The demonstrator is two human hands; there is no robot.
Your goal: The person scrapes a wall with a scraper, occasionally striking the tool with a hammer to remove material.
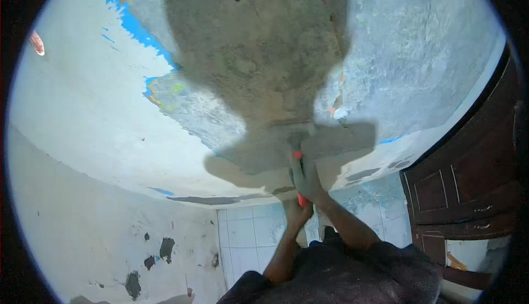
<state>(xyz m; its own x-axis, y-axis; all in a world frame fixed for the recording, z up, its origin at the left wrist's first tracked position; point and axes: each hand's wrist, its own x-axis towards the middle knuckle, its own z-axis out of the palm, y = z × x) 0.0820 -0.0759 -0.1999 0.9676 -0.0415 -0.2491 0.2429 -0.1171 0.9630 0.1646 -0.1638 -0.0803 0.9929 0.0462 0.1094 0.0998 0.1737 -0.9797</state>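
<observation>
A scraper with a red handle (302,200) points up against the wall, its grey blade partly lost in shadow. Higher on the handle, my right hand (307,182) is closed around it, close to the blade. My left hand (298,212) grips the lower end of the same handle. Ahead of the blade is a patch of bare grey wall (386,78), darkened in the middle by my shadow. Along its left side runs a ragged edge of blue paint (138,27), bordering the white painted wall (82,95).
To the right stands a dark wooden cabinet (463,194) with drawers and metal handles. White floor tiles (242,232) lie below, dusty near the wall. The side wall (110,221) at lower left has several dark chipped spots.
</observation>
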